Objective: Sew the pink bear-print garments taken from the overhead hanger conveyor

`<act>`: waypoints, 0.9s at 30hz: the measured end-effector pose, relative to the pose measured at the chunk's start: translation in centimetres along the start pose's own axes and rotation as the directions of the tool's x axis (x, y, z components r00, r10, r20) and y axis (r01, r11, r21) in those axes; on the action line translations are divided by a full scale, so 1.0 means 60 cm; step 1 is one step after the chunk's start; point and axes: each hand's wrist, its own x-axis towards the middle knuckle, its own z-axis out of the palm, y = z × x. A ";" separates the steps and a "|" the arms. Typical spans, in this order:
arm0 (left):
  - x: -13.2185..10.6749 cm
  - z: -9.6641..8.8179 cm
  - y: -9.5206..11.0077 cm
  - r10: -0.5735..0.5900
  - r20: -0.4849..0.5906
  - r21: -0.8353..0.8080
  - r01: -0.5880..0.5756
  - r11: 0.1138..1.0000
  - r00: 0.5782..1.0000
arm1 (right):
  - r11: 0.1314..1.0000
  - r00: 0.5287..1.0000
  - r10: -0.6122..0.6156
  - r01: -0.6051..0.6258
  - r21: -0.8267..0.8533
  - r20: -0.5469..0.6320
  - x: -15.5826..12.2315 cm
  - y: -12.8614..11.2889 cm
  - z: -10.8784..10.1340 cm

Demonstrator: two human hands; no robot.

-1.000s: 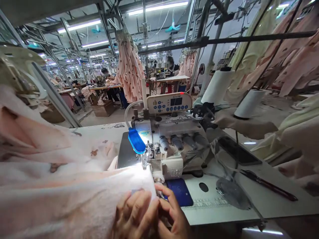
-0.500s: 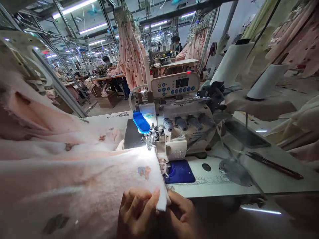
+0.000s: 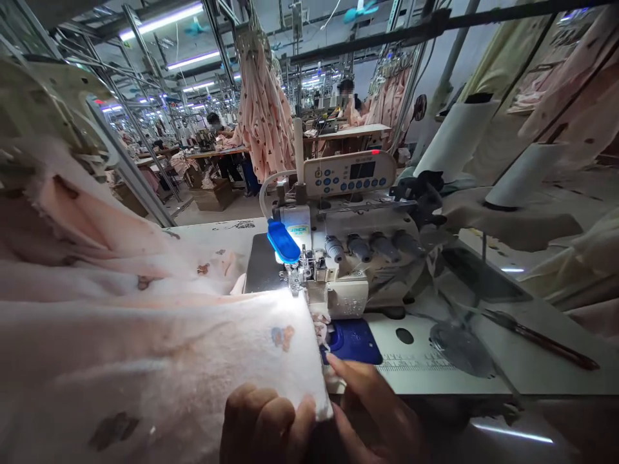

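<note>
A pale pink fleece fabric [image 3: 159,348] with small prints covers my lap and the left of the table, its edge running up to the presser foot [image 3: 294,280] of a white overlock sewing machine [image 3: 348,258]. My left hand [image 3: 264,425] grips the fabric's near corner from below, fingers curled over it. To its right, my right hand [image 3: 372,412] pinches the fabric edge, its index finger stretched toward the blue plate [image 3: 355,341] in front of the machine.
The machine's control panel [image 3: 351,174] and two white thread cones [image 3: 452,138] stand behind. Dark scissors [image 3: 536,336] lie on the white table [image 3: 483,374] at right. Pink garments hang beyond; other people sit at far tables.
The view has shifted and my hands now sit lower in it. The fabric corner has been drawn toward me, and my right index finger now stretches out along the edge.
</note>
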 end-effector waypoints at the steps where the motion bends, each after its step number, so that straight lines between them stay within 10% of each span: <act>1: 0.000 0.003 -0.003 0.015 -0.010 -0.010 -0.015 1.000 1.000 | 0.990 0.993 -0.104 0.097 -0.106 -0.061 0.005 -0.001 -0.001; 5: 0.001 0.018 -0.009 0.036 -0.071 -0.105 -0.043 0.994 0.997 | 0.940 0.951 -0.307 0.308 -0.145 0.025 0.022 -0.002 -0.001; 19: 0.033 0.024 -0.070 0.098 0.232 -0.033 -0.092 0.995 0.968 | 0.925 0.944 -0.330 0.327 -0.192 0.018 0.051 0.053 0.023; 27: 0.063 0.032 -0.092 0.006 0.398 0.045 -0.026 0.999 0.918 | 0.824 0.857 -0.515 0.498 -0.271 0.008 0.108 0.071 0.024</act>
